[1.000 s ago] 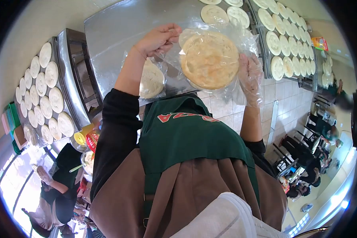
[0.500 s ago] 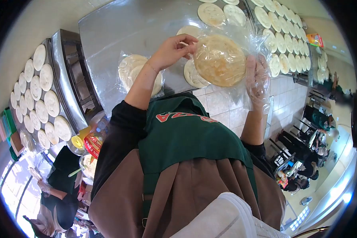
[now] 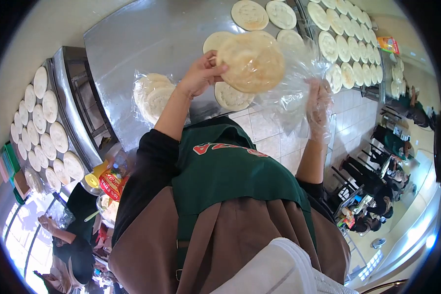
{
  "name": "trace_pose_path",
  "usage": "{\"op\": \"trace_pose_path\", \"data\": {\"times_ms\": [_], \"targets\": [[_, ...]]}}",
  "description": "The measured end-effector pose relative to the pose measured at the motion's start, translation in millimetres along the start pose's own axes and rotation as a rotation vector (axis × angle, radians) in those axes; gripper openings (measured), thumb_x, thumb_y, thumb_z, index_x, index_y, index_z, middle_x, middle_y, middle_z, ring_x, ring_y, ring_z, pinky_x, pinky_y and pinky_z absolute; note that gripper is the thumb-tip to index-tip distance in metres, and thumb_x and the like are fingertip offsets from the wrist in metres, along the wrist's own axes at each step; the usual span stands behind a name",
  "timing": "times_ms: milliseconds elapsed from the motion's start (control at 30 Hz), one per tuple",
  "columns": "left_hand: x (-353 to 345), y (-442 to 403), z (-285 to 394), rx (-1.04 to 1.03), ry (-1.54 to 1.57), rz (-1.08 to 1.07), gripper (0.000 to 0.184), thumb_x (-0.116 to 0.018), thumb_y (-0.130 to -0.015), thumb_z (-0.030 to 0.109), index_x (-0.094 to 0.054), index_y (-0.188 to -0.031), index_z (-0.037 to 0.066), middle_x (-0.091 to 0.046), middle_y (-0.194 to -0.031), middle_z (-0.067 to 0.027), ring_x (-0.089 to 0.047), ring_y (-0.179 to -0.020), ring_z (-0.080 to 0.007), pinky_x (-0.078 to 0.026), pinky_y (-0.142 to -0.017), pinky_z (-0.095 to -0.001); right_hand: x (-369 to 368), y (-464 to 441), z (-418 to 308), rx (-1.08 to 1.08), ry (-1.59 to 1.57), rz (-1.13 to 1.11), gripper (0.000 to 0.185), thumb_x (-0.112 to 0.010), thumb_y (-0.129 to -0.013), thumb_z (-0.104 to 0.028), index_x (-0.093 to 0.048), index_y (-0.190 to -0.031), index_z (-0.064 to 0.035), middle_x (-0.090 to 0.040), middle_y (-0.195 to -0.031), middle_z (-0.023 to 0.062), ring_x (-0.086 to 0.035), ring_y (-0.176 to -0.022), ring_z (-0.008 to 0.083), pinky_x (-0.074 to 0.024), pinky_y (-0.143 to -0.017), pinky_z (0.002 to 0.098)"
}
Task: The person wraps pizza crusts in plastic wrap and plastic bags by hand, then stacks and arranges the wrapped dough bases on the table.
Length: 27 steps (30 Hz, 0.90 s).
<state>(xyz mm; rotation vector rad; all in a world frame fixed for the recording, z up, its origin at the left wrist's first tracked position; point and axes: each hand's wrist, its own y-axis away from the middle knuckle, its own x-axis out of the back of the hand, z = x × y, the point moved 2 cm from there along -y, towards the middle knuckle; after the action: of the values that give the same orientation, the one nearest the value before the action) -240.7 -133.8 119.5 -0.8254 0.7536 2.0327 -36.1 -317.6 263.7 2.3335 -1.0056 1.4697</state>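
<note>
A round, lightly browned flatbread (image 3: 250,61) is held up over the table's near edge, with shiny clear plastic over at least part of it. My bare left hand (image 3: 203,73) pinches the flatbread's left edge, thumb on top; whether plastic lies between cannot be seen. At the right, my right hand (image 3: 319,105), in a clear plastic glove, grips the gathered end of a clear plastic bag (image 3: 289,93). Below the raised bread, another flatbread (image 3: 232,96) rests on the table. Left of my left hand lies a plastic bag with several flatbreads (image 3: 154,95).
The metal table (image 3: 127,44) carries more flatbreads (image 3: 250,14) at its far right. Racks of flatbreads stand at left (image 3: 46,125) and right (image 3: 348,46). A yellow-capped bottle (image 3: 93,179) is near my left elbow. A co-worker's gloved hand (image 3: 46,223) shows lower left; people sit at far right.
The flatbread has moved left and slightly up, away from my right hand. My left hand has shifted left and closed on its edge, and the bag stretches out between the hands.
</note>
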Motion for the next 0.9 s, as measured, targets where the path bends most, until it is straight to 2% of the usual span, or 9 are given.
{"op": "trace_pose_path", "data": {"times_ms": [133,233,300,333,400,500,600,833,900], "targets": [[28.2,-19.9,19.6,-0.096,0.021,0.126,0.031,-0.063,-0.084,0.002,-0.054,-0.114,0.005,-0.060,-0.109,-0.0074,-0.061,-0.098,-0.0181,-0.054,-0.083,-0.0338,8.5,-5.5,21.0,0.042,0.048,0.062,0.031,-0.044,-0.096,-0.024,-0.068,-0.093,-0.0039,-0.060,-0.096,0.0205,-0.057,-0.094,0.0353,-0.0442,-0.080,0.0411],[51.5,-54.1,49.6,-0.351,-0.254,0.351,0.039,-0.062,-0.085,0.005,-0.050,-0.122,0.004,-0.060,-0.111,-0.0092,-0.061,-0.097,-0.0198,-0.054,-0.079,-0.0341,15.2,-9.4,37.4,0.014,0.117,0.090,0.032,-0.043,-0.096,-0.024,-0.067,-0.094,-0.0034,-0.060,-0.095,0.0198,-0.057,-0.094,0.0358,-0.0440,-0.081,0.0400],[69.4,-85.8,63.7,-0.644,-0.872,0.543,0.044,-0.066,-0.082,0.011,-0.051,-0.124,0.006,-0.057,-0.116,-0.0123,-0.060,-0.101,-0.0264,-0.052,-0.081,-0.0384,21.5,-10.2,40.5,-0.059,0.033,0.096,0.034,-0.041,-0.096,-0.025,-0.067,-0.093,-0.0030,-0.060,-0.095,0.0191,-0.056,-0.095,0.0360,-0.0433,-0.083,0.0400],[77.9,-102.1,64.3,-0.646,-0.874,0.541,0.044,-0.066,-0.082,0.011,-0.051,-0.124,0.006,-0.057,-0.116,-0.0123,-0.060,-0.101,-0.0264,-0.052,-0.081,-0.0384,23.0,-10.4,42.1,-0.059,0.031,0.098,0.034,-0.041,-0.096,-0.025,-0.067,-0.093,-0.0030,-0.060,-0.095,0.0191,-0.056,-0.095,0.0360,-0.0433,-0.083,0.0400],[80.7,-123.0,58.7,-0.769,-1.610,0.401,0.049,-0.069,-0.078,0.017,-0.053,-0.123,0.010,-0.055,-0.118,-0.0142,-0.057,-0.104,-0.0317,-0.048,-0.084,-0.0406,26.7,-10.4,44.4,-0.056,0.040,0.101,0.035,-0.041,-0.096,-0.026,-0.067,-0.093,-0.0027,-0.060,-0.095,0.0190,-0.055,-0.098,0.0356,-0.0421,-0.085,0.0407],[87.1,-124.8,30.2,-0.544,-1.708,0.444,0.045,-0.070,-0.076,0.018,-0.057,-0.119,0.013,-0.058,-0.108,-0.0175,-0.056,-0.099,-0.0344,-0.046,-0.087,-0.0387,32.1,-11.5,44.8,-0.053,0.040,0.105,0.037,-0.040,-0.096,-0.026,-0.067,-0.092,-0.0017,-0.060,-0.095,0.0191,-0.054,-0.097,0.0353,-0.0415,-0.086,0.0416],[85.3,-86.7,27.2,-0.665,-1.553,0.475,0.039,-0.070,-0.076,0.019,-0.061,-0.113,0.011,-0.057,-0.106,-0.0177,-0.056,-0.099,-0.0338,-0.046,-0.086,-0.0381,35.7,-12.3,53.1,-0.048,-0.005,0.109,0.039,-0.039,-0.097,-0.027,-0.066,-0.093,0.0005,-0.060,-0.095,0.0198,-0.054,-0.096,0.0341,-0.0412,-0.087,0.0420],[162.6,98.4,41.8,-0.693,-1.615,1.037,0.030,-0.071,-0.077,0.023,-0.062,-0.100,0.006,-0.059,-0.095,-0.0175,-0.057,-0.090,-0.0337,-0.047,-0.079,-0.0414,29.4,-28.0,40.5,-0.002,-0.021,0.068,0.027,-0.046,-0.094,-0.018,-0.065,-0.100,0.0006,-0.062,-0.098,0.0157,-0.058,-0.092,0.0268,-0.0435,-0.082,0.0353],[182.4,138.9,34.0,-0.223,-1.536,1.232,0.040,-0.076,-0.073,0.030,-0.061,-0.101,0.006,-0.059,-0.093,-0.0177,-0.058,-0.087,-0.0323,-0.048,-0.076,-0.0404,14.5,-33.4,36.2,0.077,-0.004,0.078,0.020,-0.058,-0.086,-0.011,-0.066,-0.102,-0.0023,-0.063,-0.102,0.0136,-0.058,-0.094,0.0251,-0.0442,-0.083,0.0333]]}}
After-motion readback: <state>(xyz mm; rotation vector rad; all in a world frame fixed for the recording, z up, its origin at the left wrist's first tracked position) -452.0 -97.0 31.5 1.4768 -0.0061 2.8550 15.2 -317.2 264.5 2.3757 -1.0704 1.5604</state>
